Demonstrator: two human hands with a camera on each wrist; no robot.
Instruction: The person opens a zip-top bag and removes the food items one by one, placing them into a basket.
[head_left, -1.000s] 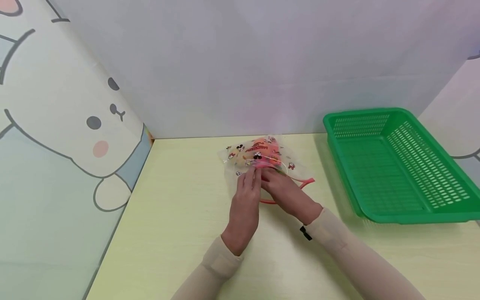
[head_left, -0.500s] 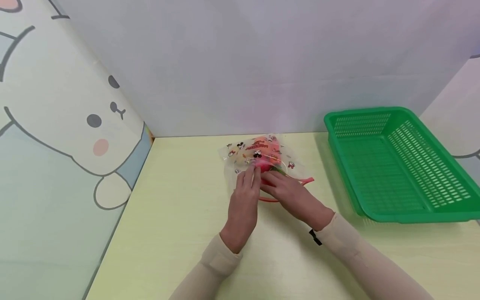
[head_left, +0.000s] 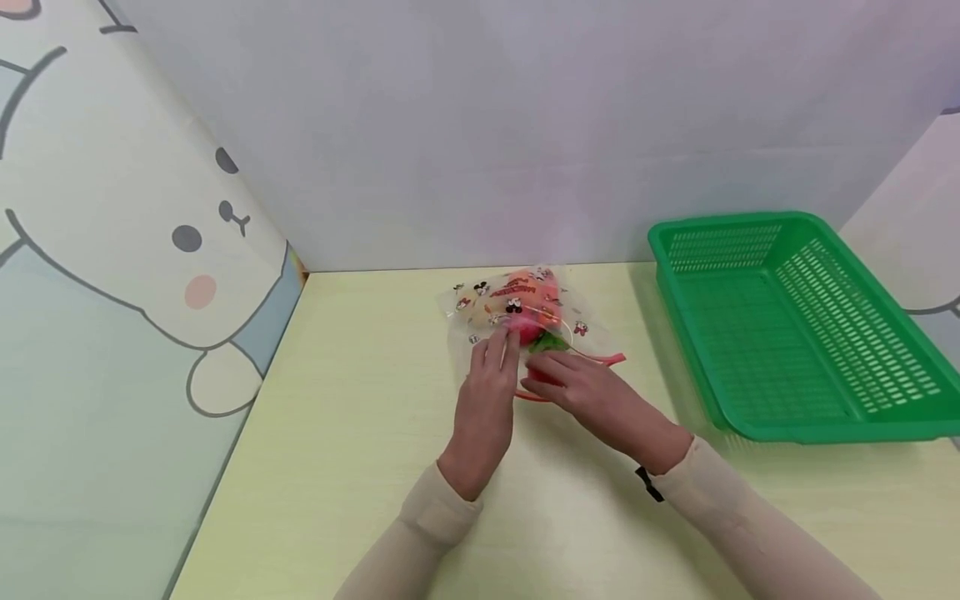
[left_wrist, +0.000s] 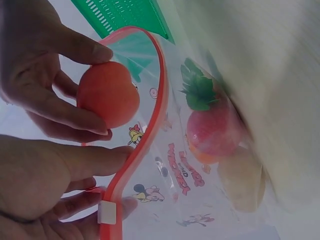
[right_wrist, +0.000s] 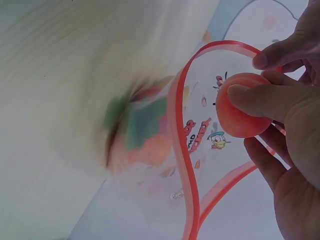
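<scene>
My left hand (head_left: pixel 483 408) pinches the red rim of a clear zip bag (head_left: pixel 465 308) printed with cartoon figures; a white slider (left_wrist: pixel 107 212) sits on that rim. Held in the fingers of my right hand (head_left: pixel 600 404) is a round orange-red fruit (left_wrist: pixel 110 95), right at the bag's mouth, which gapes in both wrist views. Deep in the bag lie a pink round piece (left_wrist: pixel 215 131) with green leaves (left_wrist: pixel 199 89), a tan piece (left_wrist: pixel 241 180) and something orange, partly covered by the print.
A green plastic basket (head_left: pixel 757 435) with slotted sides stands on the table to the right of the bag. Behind the table (head_left: pixel 360 392) rises a pale wall (head_left: pixel 450 150), and a panel with a cartoon animal (head_left: pixel 135 208) borders the left side.
My right hand has drawn back slightly toward me and to the right, uncovering the green leaves and showing more of the fruit it holds. My left hand stays nearly in place at the rim.
</scene>
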